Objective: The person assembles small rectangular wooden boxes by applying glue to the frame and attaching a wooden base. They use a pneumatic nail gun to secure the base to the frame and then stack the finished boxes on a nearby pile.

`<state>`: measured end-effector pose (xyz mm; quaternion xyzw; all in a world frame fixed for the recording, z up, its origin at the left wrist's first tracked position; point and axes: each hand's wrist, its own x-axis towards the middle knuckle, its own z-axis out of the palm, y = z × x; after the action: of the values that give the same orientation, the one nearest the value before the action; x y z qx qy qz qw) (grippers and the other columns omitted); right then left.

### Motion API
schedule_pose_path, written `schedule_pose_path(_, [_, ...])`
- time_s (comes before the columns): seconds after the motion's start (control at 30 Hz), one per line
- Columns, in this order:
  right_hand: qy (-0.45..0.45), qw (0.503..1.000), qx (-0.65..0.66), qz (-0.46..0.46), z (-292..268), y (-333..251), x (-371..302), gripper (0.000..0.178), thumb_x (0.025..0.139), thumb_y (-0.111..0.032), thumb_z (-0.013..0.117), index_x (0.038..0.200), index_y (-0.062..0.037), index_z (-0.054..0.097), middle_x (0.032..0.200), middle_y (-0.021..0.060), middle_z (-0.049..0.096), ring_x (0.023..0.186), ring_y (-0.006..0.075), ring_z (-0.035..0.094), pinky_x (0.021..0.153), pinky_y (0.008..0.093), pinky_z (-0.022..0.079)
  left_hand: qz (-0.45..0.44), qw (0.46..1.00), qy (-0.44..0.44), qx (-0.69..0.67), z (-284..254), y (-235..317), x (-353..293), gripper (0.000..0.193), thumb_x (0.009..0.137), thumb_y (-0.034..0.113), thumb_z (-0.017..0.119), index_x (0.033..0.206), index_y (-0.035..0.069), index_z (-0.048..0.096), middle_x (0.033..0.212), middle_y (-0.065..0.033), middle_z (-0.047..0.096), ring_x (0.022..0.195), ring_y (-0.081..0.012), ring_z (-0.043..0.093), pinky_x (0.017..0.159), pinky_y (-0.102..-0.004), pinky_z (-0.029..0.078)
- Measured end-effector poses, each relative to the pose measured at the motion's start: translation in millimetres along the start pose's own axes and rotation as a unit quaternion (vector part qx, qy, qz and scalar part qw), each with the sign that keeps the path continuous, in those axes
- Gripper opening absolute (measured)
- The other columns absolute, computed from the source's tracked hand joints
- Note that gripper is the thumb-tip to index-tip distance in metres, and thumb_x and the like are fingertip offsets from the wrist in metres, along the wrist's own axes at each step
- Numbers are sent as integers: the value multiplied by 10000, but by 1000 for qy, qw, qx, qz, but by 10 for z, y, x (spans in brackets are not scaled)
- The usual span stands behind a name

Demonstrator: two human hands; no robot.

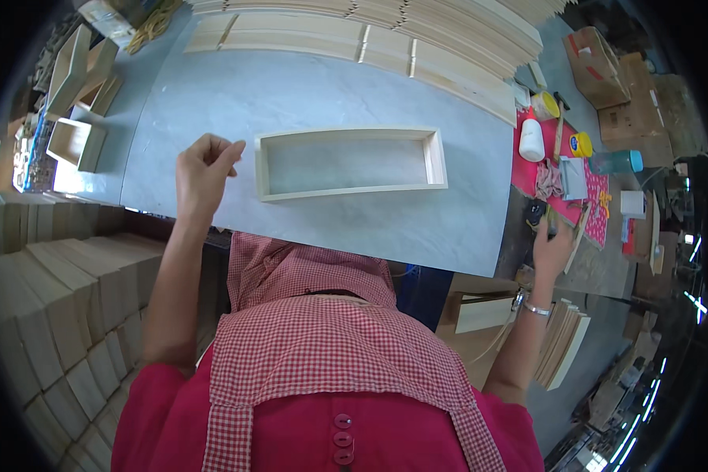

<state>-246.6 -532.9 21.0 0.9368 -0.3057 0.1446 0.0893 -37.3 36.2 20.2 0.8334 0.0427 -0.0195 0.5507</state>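
Observation:
A shallow rectangular frame of pale wood (354, 191) lies on the grey-blue tabletop (354, 228), and the tabletop shows through its middle. Just left of the frame, apart from it, my left hand (204, 169) hovers with curled fingers and thumb near the index finger; the inside of that hand is hidden. Off to the right, my right hand (553, 250) reaches over the table's side, its fingers closed about something small and dark. What that is I cannot make out. A black rounded object (535, 212) sits beside those fingertips, near a crumpled pink cloth (549, 181).
Grooved wooden strips (307, 33) are stacked along the far edge. At right stand a white bottle (532, 141), yellow tubs (580, 145), a hammer (559, 126) and a teal-capped bottle (617, 162). Small wooden boxes (77, 144) and piled wood blocks (63, 299) are at left.

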Motion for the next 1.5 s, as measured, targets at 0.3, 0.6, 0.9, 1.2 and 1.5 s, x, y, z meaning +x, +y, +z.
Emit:
schedule_pose_path(0.3, [-8, 994, 85, 69, 1011, -820, 1485, 765, 862, -589, 698, 1382, -47, 556, 1280, 287, 629, 1183, 478, 612, 1009, 552, 488, 11, 990, -138, 7, 447, 474, -669, 166, 979, 139, 707, 867, 16, 712, 726, -7, 646, 608, -66, 553, 573, -242, 450])
schedule_pose_path(0.6, [88, 959, 238, 128, 1369, -444, 1725, 767, 784, -549, 825, 1260, -1, 577, 1165, 244, 696, 1046, 380, 701, 911, 475, 549, 189, 959, -162, 135, 696, 489, -806, 369, 970, 285, 703, 743, 16, 593, 711, -70, 576, 658, -180, 527, 608, -377, 428])
schedule_pose_path(0.9, [189, 707, 672, 114, -231, -1423, 960, 577, 875, -289, 831, 1225, 61, 533, 997, 196, 668, 681, 197, 660, 533, 275, 524, 467, 832, -140, 267, 1011, -46, -628, 444, 887, 131, 620, 1331, 110, 627, 1189, -54, 634, 1097, -213, 600, 1032, -419, 435])
schedule_pose_path(1.2, [-120, 696, 700, -101, -608, -2832, -377, 553, 867, -329, 805, 1252, -8, 570, 1081, 86, 617, 850, 154, 630, 639, 272, 524, 515, 805, -80, 283, 936, -231, -815, 491, 885, 195, 644, 1372, 135, 623, 1477, -107, 529, 1385, -259, 502, 1207, -546, 326])
schedule_pose_path(1.5, [-199, 661, 702, -176, -619, -3323, -633, 618, 839, -267, 857, 1294, -6, 529, 1107, 96, 614, 976, 171, 625, 825, 305, 535, 492, 824, -118, 257, 975, -489, -913, 545, 908, 366, 695, 1379, 115, 584, 1551, -128, 458, 1474, -285, 397, 1218, -559, 294])
